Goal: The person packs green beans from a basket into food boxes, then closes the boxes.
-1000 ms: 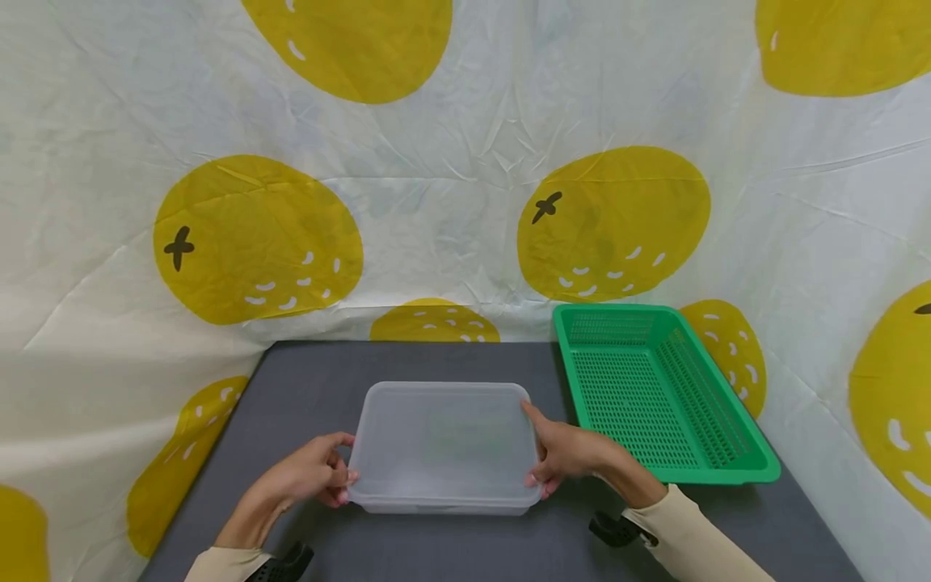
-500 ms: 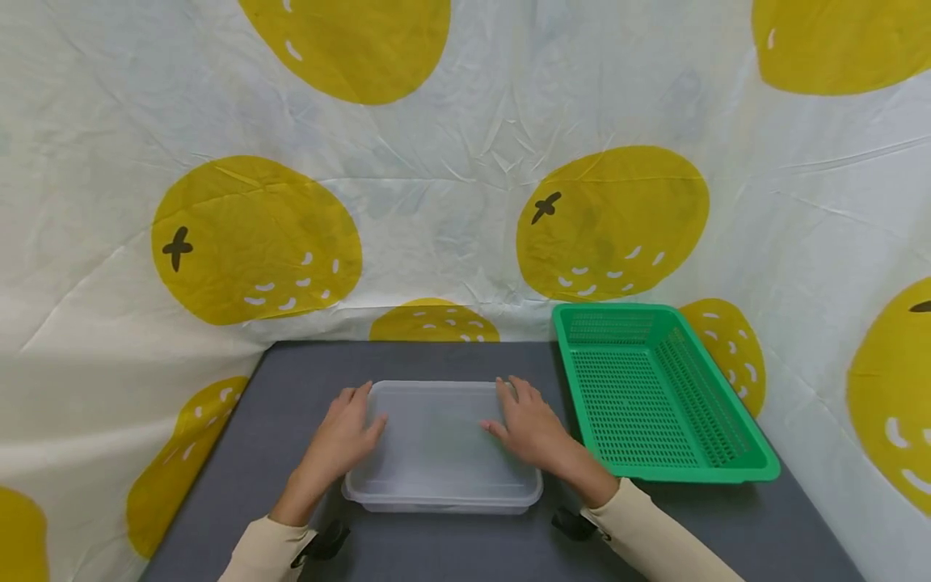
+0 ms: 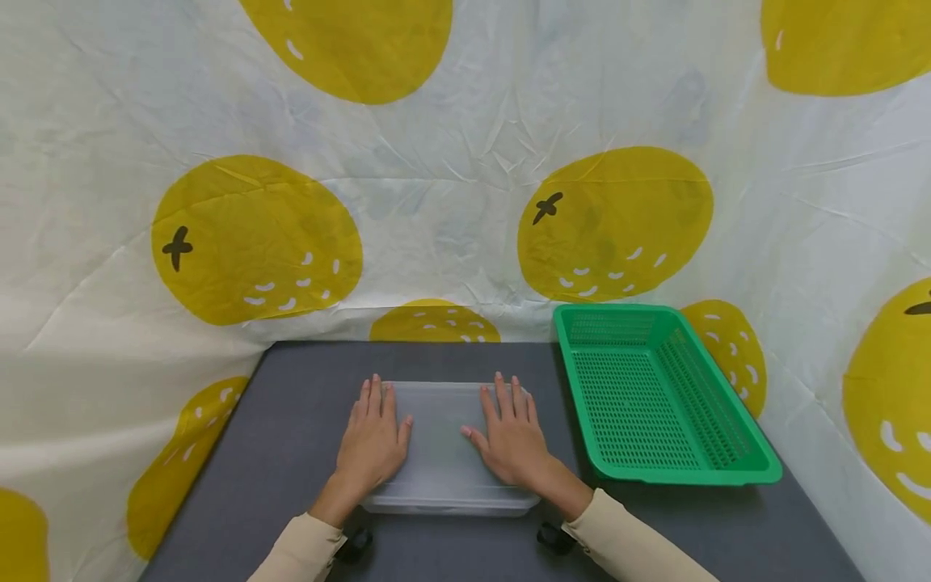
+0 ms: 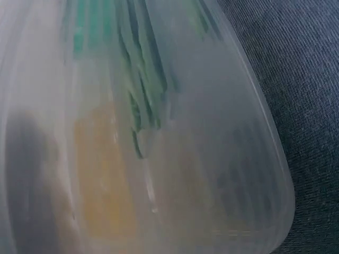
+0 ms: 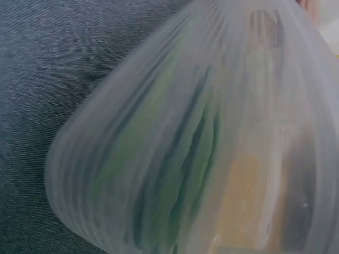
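A rectangular translucent plastic food container [image 3: 451, 510] sits at the middle of the dark table with its frosted lid [image 3: 440, 440] on top. My left hand [image 3: 371, 449] lies flat over the lid's left side, fingers straight and pointing to the far edge. Over the right side my right hand [image 3: 515, 444] rests in the same way, thumb spread inward. Both wrist views look at the container's side walls, where blurred long green strips [image 4: 143, 69] show through the plastic; similar green strips [image 5: 180, 174] appear in the right wrist view. Neither hand shows in its own wrist view.
A green perforated plastic basket [image 3: 629, 392] stands to the right of the container, angled along the table's right edge. Dark grey cloth covers the table [image 3: 320, 368]. Behind and beside it hangs a white curtain [image 3: 436, 234] printed with yellow fruit.
Both hands have let go of the container's side edges, moved up and inward, and now lie flat on the lid. Container and basket have stayed in place.
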The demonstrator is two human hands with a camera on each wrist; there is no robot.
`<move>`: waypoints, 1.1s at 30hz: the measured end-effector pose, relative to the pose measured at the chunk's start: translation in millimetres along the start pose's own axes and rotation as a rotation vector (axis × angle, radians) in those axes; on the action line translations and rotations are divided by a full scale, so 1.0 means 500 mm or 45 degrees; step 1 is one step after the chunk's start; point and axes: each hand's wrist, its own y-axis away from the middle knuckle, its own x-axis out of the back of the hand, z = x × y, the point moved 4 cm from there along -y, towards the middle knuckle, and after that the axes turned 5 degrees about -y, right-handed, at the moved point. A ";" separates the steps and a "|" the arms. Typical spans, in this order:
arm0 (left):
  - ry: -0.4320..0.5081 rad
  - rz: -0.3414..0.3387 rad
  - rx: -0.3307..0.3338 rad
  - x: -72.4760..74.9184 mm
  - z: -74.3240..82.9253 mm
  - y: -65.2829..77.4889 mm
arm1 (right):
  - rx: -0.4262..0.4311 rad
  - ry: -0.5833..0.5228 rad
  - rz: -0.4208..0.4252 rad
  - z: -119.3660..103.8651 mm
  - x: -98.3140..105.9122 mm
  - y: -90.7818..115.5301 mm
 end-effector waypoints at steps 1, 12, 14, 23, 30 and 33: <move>-0.001 -0.012 0.002 0.001 0.001 0.000 | 0.001 0.003 0.008 0.000 -0.001 0.000; 0.016 -0.145 -0.194 -0.019 0.039 -0.024 | 0.062 0.033 0.071 -0.023 -0.019 -0.045; -0.006 -0.149 -0.228 -0.028 0.042 -0.025 | 0.067 0.043 0.081 -0.020 -0.026 -0.049; 0.027 -0.123 -0.226 -0.025 0.039 -0.016 | 0.014 0.076 0.143 -0.001 -0.027 -0.038; 0.003 -0.166 -0.223 -0.002 0.034 -0.015 | 0.006 0.030 0.080 0.012 -0.009 -0.039; 0.046 -0.185 -0.222 0.012 0.028 -0.023 | 0.006 -0.032 0.013 0.017 0.017 -0.039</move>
